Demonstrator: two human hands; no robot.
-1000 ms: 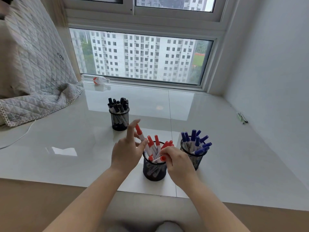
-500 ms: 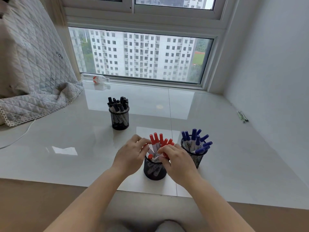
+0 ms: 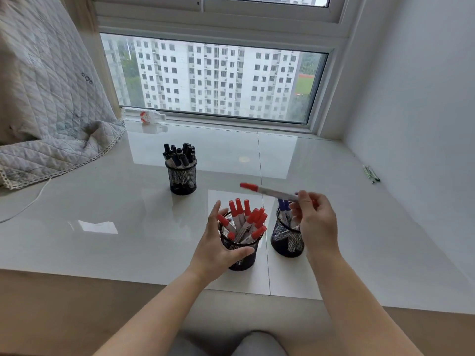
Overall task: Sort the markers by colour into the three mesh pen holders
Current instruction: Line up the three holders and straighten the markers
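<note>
Three black mesh holders stand on the glossy white sill. The far one holds black markers. The near middle holder is full of red-capped markers. My left hand cups that holder's left side, thumb across its front, fingers spread. The right holder holds blue markers, mostly hidden behind my right hand. That hand pinches a red-capped marker by its tail, held level in the air with the cap pointing left, above the gap between the two near holders.
A quilted grey blanket drapes over the sill's left side, with a white cable beneath it. A small bottle lies by the window. A few pens rest against the right wall. The sill's front edge runs just behind my wrists.
My right hand has lifted a red marker out from the middle holder and up to the right. My left hand has come off the markers and opened around the holder's side.
</note>
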